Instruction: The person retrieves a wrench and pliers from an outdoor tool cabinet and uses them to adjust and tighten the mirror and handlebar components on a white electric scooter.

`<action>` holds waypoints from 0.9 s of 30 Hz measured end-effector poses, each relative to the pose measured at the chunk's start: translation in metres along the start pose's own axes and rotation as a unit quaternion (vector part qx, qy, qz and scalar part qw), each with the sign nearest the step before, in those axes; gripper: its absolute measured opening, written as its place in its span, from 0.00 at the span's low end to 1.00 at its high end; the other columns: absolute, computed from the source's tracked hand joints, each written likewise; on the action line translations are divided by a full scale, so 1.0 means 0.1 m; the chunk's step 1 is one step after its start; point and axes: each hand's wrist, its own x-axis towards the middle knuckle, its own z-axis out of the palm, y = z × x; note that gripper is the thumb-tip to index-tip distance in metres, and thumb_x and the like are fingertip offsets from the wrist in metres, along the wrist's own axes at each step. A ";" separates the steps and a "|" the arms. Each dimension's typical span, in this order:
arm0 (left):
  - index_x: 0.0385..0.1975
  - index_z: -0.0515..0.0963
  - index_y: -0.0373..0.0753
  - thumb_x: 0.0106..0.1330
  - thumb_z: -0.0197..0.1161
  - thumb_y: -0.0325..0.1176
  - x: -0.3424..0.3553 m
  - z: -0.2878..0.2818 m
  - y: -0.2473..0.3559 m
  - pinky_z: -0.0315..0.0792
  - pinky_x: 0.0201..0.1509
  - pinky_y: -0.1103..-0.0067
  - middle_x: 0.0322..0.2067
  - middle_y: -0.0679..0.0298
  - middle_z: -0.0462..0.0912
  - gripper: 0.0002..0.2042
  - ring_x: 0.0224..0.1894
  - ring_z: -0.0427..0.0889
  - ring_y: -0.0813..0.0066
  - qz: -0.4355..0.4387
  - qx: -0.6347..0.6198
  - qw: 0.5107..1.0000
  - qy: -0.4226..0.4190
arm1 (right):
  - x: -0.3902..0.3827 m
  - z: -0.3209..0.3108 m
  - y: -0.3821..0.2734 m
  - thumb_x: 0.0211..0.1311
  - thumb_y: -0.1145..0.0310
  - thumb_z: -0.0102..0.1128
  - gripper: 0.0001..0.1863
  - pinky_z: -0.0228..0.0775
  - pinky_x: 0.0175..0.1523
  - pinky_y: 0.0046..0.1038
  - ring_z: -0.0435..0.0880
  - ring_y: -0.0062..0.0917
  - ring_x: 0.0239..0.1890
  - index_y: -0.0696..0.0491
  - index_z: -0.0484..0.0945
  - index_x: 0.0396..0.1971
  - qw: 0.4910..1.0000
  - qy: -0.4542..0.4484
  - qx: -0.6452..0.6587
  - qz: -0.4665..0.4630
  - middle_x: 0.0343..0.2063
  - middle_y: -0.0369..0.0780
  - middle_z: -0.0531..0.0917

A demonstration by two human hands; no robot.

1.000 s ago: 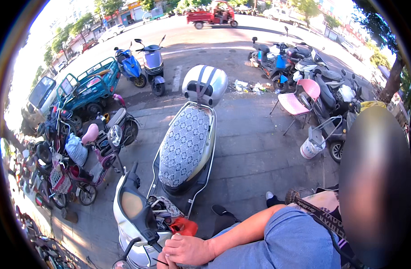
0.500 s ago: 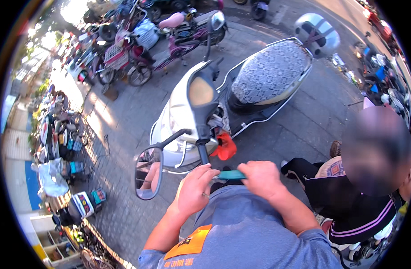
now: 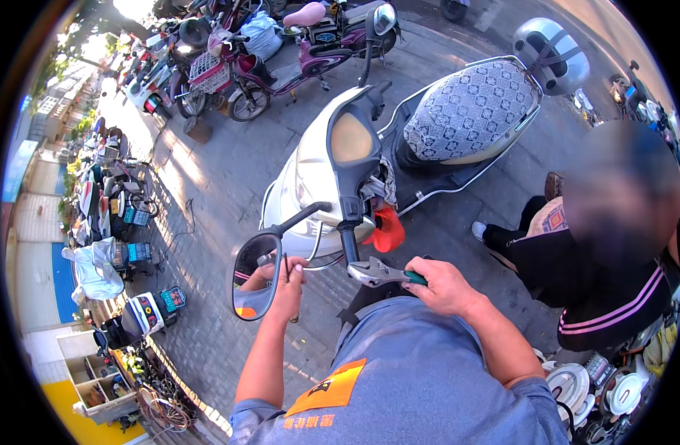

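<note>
In my right hand [image 3: 445, 288] is an adjustable wrench [image 3: 375, 272], gripped by its green handle. Its metal jaws lie at the end of the black handlebar grip [image 3: 349, 241] of a silver-white scooter [image 3: 318, 167]; whether they touch it I cannot tell. My left hand [image 3: 286, 291] is raised beside the scooter's round-edged mirror [image 3: 257, 276], fingers pinched around a thin dark rod that points up. What kind of rod it is does not show. The mirror reflects part of an arm and an orange patch.
A person [image 3: 607, 282] in dark clothes with pink stripes is close on my right. The scooter's patterned seat [image 3: 470, 111] and a strapped helmet [image 3: 551, 55] lie beyond. A purple electric bike [image 3: 310, 63] stands at the back; parked scooters [image 3: 143, 315] line the left.
My left hand has left the wrench's head and moved left to the mirror with the thin rod. My right hand has shifted slightly right, keeping the wrench, whose jaws now show.
</note>
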 end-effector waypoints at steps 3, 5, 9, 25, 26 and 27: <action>0.54 0.82 0.39 0.80 0.63 0.35 0.41 -0.12 0.25 0.66 0.35 0.89 0.32 0.71 0.78 0.10 0.28 0.73 0.86 -0.031 -0.046 0.998 0.006 | 0.18 0.14 -0.14 0.77 0.64 0.63 0.10 0.77 0.43 0.42 0.86 0.48 0.38 0.53 0.77 0.50 0.997 0.014 0.077 -0.008 0.33 0.47 0.85; 0.59 0.81 0.36 0.77 0.68 0.36 0.76 -0.13 0.34 0.71 0.40 0.85 0.34 0.69 0.81 0.16 0.34 0.78 0.82 0.069 -0.008 0.997 -0.037 | 0.28 0.24 -0.23 0.79 0.64 0.61 0.10 0.77 0.43 0.42 0.86 0.47 0.36 0.54 0.77 0.49 0.993 0.037 0.113 0.016 0.31 0.46 0.84; 0.63 0.83 0.39 0.60 0.77 0.29 1.17 0.12 0.94 0.78 0.56 0.69 0.43 0.59 0.85 0.27 0.48 0.84 0.63 0.357 0.210 0.903 -0.115 | 0.50 0.33 -0.39 0.83 0.64 0.55 0.10 0.77 0.42 0.39 0.86 0.41 0.32 0.54 0.76 0.51 0.977 0.044 0.177 0.107 0.29 0.45 0.84; 0.43 0.91 0.39 0.59 0.80 0.24 1.60 0.16 0.90 0.76 0.39 0.77 0.34 0.66 0.79 0.13 0.33 0.79 0.76 0.270 0.098 0.929 -0.233 | 0.64 1.56 -0.72 0.81 0.64 0.54 0.09 0.76 0.39 0.39 0.84 0.34 0.29 0.56 0.73 0.46 0.914 0.207 0.242 0.253 0.32 0.47 0.84; 0.43 0.91 0.38 0.59 0.80 0.23 1.56 0.17 0.94 0.74 0.37 0.79 0.34 0.68 0.79 0.12 0.31 0.77 0.79 0.255 0.084 0.933 -0.239 | 0.65 1.62 -0.68 0.81 0.64 0.55 0.10 0.76 0.40 0.40 0.85 0.37 0.30 0.56 0.73 0.46 0.917 0.214 0.221 0.254 0.32 0.48 0.84; 0.43 0.91 0.38 0.59 0.80 0.23 1.56 0.15 0.97 0.74 0.35 0.80 0.33 0.69 0.79 0.12 0.30 0.75 0.80 0.252 0.095 0.933 -0.240 | 0.69 1.62 -0.72 0.79 0.64 0.56 0.11 0.76 0.42 0.42 0.86 0.42 0.31 0.57 0.74 0.46 0.913 0.220 0.217 0.264 0.32 0.49 0.85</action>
